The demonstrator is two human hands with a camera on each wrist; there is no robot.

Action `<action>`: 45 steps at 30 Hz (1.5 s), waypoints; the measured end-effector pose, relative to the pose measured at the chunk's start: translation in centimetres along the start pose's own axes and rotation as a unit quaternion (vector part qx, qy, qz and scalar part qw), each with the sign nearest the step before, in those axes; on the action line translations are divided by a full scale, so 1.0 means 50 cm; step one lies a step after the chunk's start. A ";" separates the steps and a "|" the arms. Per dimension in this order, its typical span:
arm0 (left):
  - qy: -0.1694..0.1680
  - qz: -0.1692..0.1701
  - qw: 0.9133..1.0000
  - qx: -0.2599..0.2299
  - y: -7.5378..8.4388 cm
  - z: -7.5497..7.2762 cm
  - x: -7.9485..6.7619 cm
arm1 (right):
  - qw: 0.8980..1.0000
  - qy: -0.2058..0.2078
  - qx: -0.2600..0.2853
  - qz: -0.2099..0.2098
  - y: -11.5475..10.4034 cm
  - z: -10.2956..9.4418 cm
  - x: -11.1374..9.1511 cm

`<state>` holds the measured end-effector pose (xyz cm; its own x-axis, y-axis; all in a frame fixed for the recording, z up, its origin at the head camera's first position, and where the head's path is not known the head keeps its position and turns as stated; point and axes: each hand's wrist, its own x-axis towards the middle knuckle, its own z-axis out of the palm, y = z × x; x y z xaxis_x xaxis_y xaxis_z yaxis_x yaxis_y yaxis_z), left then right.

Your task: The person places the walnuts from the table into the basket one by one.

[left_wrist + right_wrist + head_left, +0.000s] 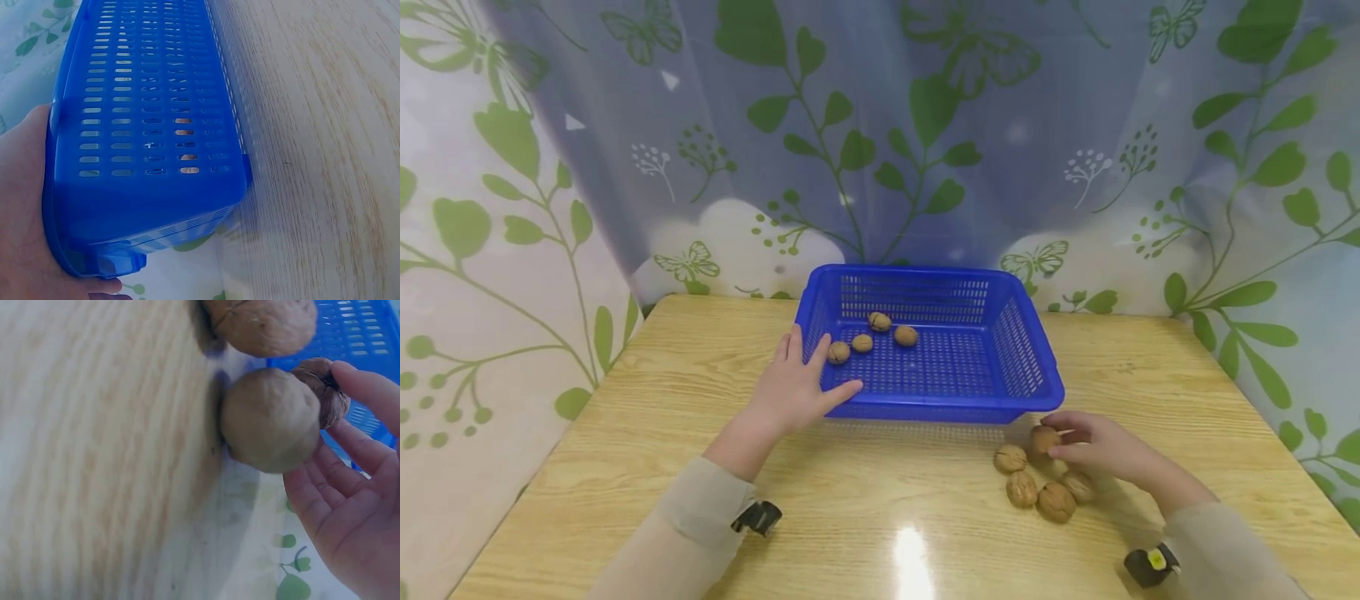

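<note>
A blue plastic basket (pixel 1037 358) with slotted walls stands on the table, several walnuts (pixel 906 336) lying inside toward its left. My left hand (pixel 793 387) rests with spread fingers on the basket's front left corner; the left wrist view shows that hand (pixel 25 219) along the rim. Just outside the front right corner, my right hand (pixel 1108 448) pinches a walnut (pixel 1043 442) between thumb and fingers. The right wrist view shows this walnut (pixel 324 390) at the thumb tip. Several loose walnuts (pixel 1056 502) lie on the table close by the right hand.
The light wooden table (pixel 820 517) runs back to a curtain (pixel 880 167) printed with leaves and butterflies, which also hangs at both sides. The basket stands near the table's back edge.
</note>
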<state>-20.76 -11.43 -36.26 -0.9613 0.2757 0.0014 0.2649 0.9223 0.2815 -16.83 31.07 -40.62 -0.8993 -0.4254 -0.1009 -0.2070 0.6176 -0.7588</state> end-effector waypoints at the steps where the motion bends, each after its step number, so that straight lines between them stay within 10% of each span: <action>1: 0.000 -0.001 1.000 0.000 -0.001 0.001 0.000 | 1.000 0.001 0.008 0.006 -0.002 -0.002 -0.004; 45: 0.007 0.005 1.000 -0.003 -0.004 0.004 0.000 | 0.997 0.060 -0.050 0.013 -0.076 -0.098 -0.064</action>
<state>-20.78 -11.55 -36.49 -0.9597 0.2804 0.0179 0.2737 0.9182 0.2863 -15.08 33.34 -34.27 -0.9433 -0.3299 -0.0375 -0.2151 0.6932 -0.6879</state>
